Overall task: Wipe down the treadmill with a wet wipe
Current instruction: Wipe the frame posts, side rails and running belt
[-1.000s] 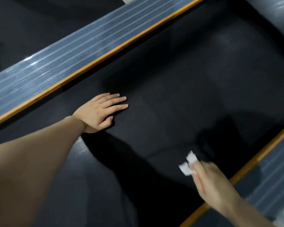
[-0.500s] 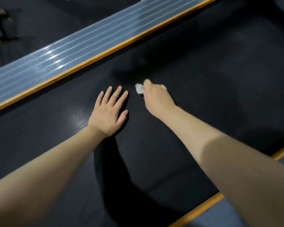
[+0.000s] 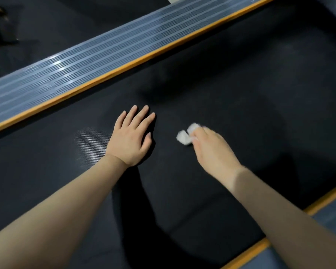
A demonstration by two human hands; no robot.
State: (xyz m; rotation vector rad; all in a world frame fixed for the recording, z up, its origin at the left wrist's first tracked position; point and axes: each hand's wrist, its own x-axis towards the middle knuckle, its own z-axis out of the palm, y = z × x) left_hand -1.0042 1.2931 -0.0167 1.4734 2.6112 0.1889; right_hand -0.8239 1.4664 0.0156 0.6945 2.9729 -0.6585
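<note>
1. head view: right hand grips a crumpled white wet wipe at its fingertips, the wipe down on the black treadmill belt; the hand is motion-blurred.
2. left hand lies flat on the belt just beside it, fingers straight and close together, holding nothing.
3. grey ribbed side rail with an orange edge strip runs along the far side of the belt.
4. another orange strip borders the near right side.

The right hand and wipe are motion-blurred; its fingers hide part of the wipe. Both forearms run off the bottom edge.
</note>
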